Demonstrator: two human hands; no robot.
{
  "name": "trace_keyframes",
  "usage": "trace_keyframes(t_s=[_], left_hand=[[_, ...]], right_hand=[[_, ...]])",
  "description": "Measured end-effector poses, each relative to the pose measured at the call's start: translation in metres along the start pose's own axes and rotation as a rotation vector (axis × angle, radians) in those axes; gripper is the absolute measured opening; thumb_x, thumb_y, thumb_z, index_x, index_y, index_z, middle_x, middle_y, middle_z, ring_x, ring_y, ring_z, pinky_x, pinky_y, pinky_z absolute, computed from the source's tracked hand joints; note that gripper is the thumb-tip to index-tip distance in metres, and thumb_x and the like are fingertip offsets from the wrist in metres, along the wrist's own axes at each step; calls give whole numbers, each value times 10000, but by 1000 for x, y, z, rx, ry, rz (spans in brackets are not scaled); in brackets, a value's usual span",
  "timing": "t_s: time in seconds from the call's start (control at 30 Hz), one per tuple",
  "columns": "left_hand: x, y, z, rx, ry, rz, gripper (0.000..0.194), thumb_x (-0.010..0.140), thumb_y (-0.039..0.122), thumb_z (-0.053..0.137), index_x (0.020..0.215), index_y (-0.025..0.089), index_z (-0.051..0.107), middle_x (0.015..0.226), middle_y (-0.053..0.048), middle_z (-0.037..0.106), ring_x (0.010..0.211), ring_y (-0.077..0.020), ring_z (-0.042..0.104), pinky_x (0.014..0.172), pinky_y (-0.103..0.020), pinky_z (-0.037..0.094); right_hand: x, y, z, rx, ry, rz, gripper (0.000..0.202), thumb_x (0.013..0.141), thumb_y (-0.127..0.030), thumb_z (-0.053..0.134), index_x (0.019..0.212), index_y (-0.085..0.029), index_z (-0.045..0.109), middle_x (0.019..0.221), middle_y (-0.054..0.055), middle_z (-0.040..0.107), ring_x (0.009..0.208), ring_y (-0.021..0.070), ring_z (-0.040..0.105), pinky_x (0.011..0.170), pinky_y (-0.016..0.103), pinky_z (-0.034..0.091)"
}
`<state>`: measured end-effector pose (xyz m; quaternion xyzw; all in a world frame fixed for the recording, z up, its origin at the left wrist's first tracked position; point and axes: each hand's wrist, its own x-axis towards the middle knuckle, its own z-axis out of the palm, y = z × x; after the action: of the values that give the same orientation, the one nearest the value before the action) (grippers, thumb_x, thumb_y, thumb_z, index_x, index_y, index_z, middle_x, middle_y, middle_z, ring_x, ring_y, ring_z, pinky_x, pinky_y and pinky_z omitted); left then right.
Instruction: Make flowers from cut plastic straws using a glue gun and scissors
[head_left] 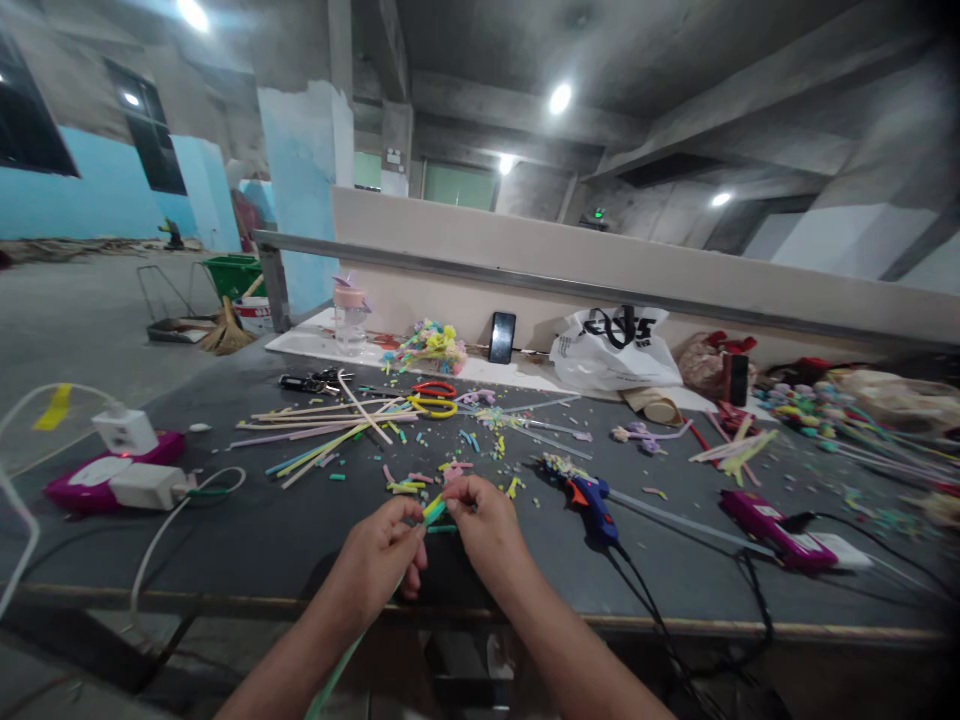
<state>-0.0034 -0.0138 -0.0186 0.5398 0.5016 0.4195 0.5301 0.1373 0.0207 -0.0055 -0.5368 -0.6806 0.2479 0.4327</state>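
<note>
My left hand is closed, thumb and fingers pinching a thin yellow-and-green strip near the table's front. The fingertips of my right hand pinch the far end of the same strip. A long pale green strip trails below my left hand, past the table edge. Just beyond the hands lie short cut pieces in yellow, green and pink. To the right rests a blue glue gun with an orange trigger. Scissors with red and yellow handles lie farther back, beside long pastel strips.
Purple power strips sit at left and right, with cables over the front edge. Along the back stand a bottle, a colourful flower bunch, a phone and a white bag. More strips and flowers spread far right.
</note>
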Motion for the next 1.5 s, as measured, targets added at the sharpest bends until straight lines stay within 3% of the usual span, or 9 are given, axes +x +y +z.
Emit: trace_keyframes(t_s=[0.23, 0.57, 0.87, 1.07, 1.33, 1.5], left_hand=[[2, -2, 0, -9, -3, -1, 130, 759, 259, 445, 865, 190, 475, 521, 60, 532, 386, -99, 499, 387, -229, 467], [3, -2, 0, -5, -7, 14, 132, 747, 255, 457, 856, 187, 487, 499, 64, 525, 370, -97, 492, 380, -221, 457], [4, 4, 0, 30, -17, 0, 215, 777, 395, 456, 796, 185, 498, 470, 64, 522, 329, -96, 488, 326, -184, 387], [4, 4, 0, 70, -9, 28, 219, 786, 396, 450, 741, 187, 496, 450, 63, 515, 318, -92, 480, 316, -171, 366], [3, 2, 0, 45, -29, 13, 210, 785, 399, 450, 759, 195, 491, 463, 69, 495, 327, -83, 448, 317, -173, 384], [2, 5, 0, 30, -17, -35, 222, 778, 411, 446, 772, 194, 492, 458, 68, 496, 321, -81, 435, 307, -173, 386]], right_hand=[[0, -4, -1, 9, -41, 73, 103, 672, -148, 492, 683, -188, 587, 598, -13, 598, 573, 148, 557, 537, 238, 417], [-1, -1, 1, -57, -4, 59, 102, 666, -143, 486, 648, -189, 576, 600, -8, 587, 583, 153, 545, 544, 243, 393], [-5, -12, -2, -96, 17, 24, 118, 665, -125, 494, 655, -188, 594, 619, 5, 612, 610, 166, 566, 577, 255, 410], [-7, -15, -1, -85, 6, 30, 131, 665, -107, 499, 649, -198, 591, 637, 0, 617, 635, 161, 571, 596, 254, 408], [-5, -16, -4, 24, -42, 95, 101, 655, -122, 508, 638, -186, 584, 590, -16, 580, 584, 151, 534, 558, 249, 392], [-5, -15, -12, 220, -111, 104, 140, 756, -259, 469, 774, -180, 584, 685, -2, 609, 622, 141, 567, 589, 248, 451]])
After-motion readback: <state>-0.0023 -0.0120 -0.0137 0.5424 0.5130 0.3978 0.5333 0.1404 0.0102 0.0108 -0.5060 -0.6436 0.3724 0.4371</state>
